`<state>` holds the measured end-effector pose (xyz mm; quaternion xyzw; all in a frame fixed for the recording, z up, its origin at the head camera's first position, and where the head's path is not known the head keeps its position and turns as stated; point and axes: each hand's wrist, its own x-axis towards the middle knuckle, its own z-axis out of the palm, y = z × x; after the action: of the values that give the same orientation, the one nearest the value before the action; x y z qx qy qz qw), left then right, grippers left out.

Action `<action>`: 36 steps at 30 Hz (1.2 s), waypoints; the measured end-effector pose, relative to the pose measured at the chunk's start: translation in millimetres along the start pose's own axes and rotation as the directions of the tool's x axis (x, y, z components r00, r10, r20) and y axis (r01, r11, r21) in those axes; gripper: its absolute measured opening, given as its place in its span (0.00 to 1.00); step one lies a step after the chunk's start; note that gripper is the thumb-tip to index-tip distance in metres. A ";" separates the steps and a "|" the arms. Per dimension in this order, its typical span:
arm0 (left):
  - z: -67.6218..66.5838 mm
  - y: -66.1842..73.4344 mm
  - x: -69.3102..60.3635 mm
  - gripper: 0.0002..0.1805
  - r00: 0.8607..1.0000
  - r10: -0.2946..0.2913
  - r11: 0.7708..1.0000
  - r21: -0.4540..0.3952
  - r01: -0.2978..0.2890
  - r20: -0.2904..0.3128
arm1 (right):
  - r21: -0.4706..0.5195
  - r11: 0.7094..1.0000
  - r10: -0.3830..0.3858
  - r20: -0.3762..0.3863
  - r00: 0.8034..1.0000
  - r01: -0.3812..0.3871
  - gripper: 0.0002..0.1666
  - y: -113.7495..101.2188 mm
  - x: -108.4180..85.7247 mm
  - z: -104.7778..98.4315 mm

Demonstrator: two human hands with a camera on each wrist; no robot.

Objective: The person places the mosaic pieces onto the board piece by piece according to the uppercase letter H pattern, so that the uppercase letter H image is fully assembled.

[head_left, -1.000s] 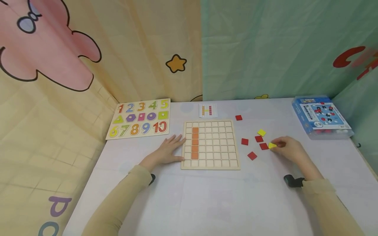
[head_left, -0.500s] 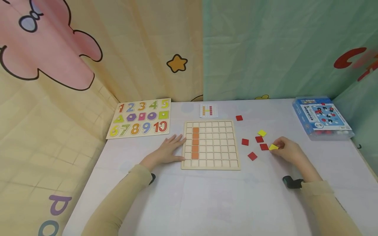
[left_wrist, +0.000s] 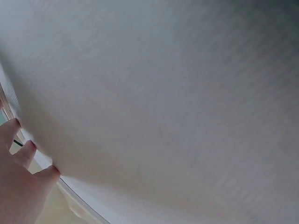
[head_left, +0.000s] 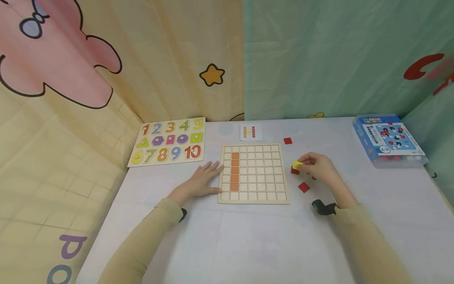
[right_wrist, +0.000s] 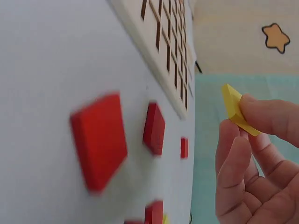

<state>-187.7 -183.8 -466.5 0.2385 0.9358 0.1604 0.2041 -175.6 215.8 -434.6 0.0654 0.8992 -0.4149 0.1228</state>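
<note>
My right hand pinches a yellow square tile between thumb and fingers, held above the table just right of the wooden grid board. From the head view the yellow tile overlaps a red tile. My left hand lies with spread fingers against the board's left edge. In the board's second column sits a vertical line of several orange tiles. More red tiles lie about, one nearer the front and one at the back. Others are mostly hidden behind my right hand in the head view.
A small pattern card lies behind the board. At the back left is a number-and-shape puzzle board. A blue boxed set with a clear case stands at the back right. Curtains rise behind the table.
My right hand has moved left and slightly away from me, carrying the yellow tile from the loose tiles toward the board. My left hand has stayed at the board's edge.
</note>
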 end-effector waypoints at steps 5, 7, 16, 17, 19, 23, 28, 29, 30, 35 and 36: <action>1.9 -1.8 1.3 0.49 1.000 -0.004 1.000 0.000 0.004 -0.002 | 0.061 0.996 -0.069 0.069 0.995 0.065 0.20 -33.7 10.5 34.7; 2.0 -1.9 1.1 0.49 1.000 -0.003 1.000 -0.003 0.003 -0.002 | 0.072 0.993 -0.097 0.078 0.992 0.092 0.18 -44.1 14.5 49.5; -0.1 1.2 0.0 0.49 1.000 -0.012 1.000 -0.007 0.012 0.004 | 0.068 0.982 -0.182 0.127 0.975 0.174 0.11 -71.0 29.2 103.1; -0.4 1.4 -0.2 0.50 1.000 -0.011 1.000 -0.009 0.011 0.005 | 0.058 0.982 -0.186 0.129 0.974 0.180 0.11 -72.8 30.8 106.0; -0.7 1.7 -0.5 0.49 1.000 -0.009 1.000 -0.010 0.009 0.005 | 0.045 0.981 -0.194 0.130 0.972 0.189 0.10 -75.9 33.9 110.8; -1.1 2.0 -0.7 0.49 1.000 -0.006 1.000 -0.009 0.006 0.002 | 0.009 0.980 -0.199 0.134 0.971 0.200 0.09 -81.2 37.8 115.2; -0.7 2.0 -0.2 0.49 1.000 -0.012 1.000 -0.004 0.012 0.012 | -0.026 0.982 -0.181 0.165 0.969 0.188 0.06 -82.8 40.9 118.7; -0.5 2.0 -0.2 0.49 1.000 -0.012 1.000 -0.003 0.012 0.014 | -0.032 0.982 -0.180 0.170 0.969 0.188 0.06 -82.8 41.3 119.3; -0.4 2.0 -0.3 0.49 1.000 -0.013 1.000 -0.004 0.013 0.015 | -0.040 0.981 -0.182 0.172 0.968 0.192 0.06 -82.9 41.5 119.8; -0.8 2.5 -0.9 0.50 1.000 -0.016 1.000 -0.021 0.016 0.010 | -0.075 0.969 -0.220 0.174 0.960 0.235 0.05 -85.5 40.9 121.8; -0.7 2.5 -0.8 0.49 1.000 -0.016 1.000 -0.024 0.016 0.010 | -0.087 0.966 -0.225 0.174 0.959 0.243 0.05 -86.1 40.5 122.1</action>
<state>-186.4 -182.2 -464.7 0.2292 0.9347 0.1689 0.2129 -213.1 67.6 -459.3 -0.0824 0.9086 -0.3813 0.1490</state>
